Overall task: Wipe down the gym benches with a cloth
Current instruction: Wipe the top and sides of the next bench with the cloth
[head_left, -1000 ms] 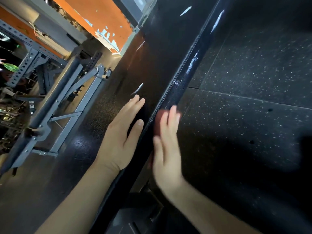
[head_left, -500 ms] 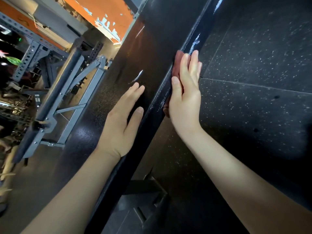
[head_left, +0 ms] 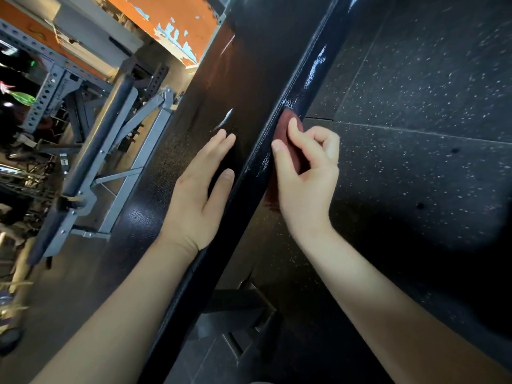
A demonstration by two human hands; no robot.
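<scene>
— Where's the cloth?
— I've got the cloth (head_left: 286,123), a dark red one, against the side edge of the desk (head_left: 238,79). My right hand (head_left: 303,184) is on it, thumb and curled fingers pinching it to that edge.
— And the other?
— My left hand (head_left: 199,195) lies flat on the desk's top, fingers straight and close together, thumb just beside the edge.
— What's around you?
— Speckled black floor (head_left: 415,139) on the right and a grey rack (head_left: 91,167) on the left, well apart. There are white scuffs (head_left: 314,68) on the edge just beyond the cloth.
</scene>
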